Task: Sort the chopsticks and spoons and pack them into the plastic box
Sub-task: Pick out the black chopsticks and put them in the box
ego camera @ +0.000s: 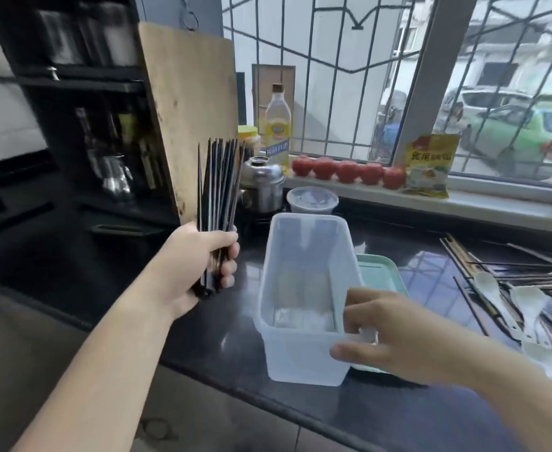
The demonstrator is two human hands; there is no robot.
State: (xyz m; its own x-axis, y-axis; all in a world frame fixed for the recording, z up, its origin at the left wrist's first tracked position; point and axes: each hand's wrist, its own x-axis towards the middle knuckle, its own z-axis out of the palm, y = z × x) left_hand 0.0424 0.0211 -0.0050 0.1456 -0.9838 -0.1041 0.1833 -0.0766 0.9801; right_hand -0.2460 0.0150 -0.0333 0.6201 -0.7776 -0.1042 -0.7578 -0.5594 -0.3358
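Observation:
My left hand (199, 265) grips a bundle of dark chopsticks (219, 184), held upright to the left of the box. The clear plastic box (300, 363) stands open on the black counter with nothing in it. My right hand (395, 334) holds the box's near right corner, thumb on the outer wall and fingers over the rim. More chopsticks (483, 275) and several white spoons (496, 298) lie jumbled on the counter at the right.
A pale green lid (382, 272) lies under the box's right side. Behind stand a metal pot (263, 187), a round lidded tub (312, 199), an oil bottle (278, 125) and a leaning wooden board (190, 109). Tomatoes (349, 171) line the sill.

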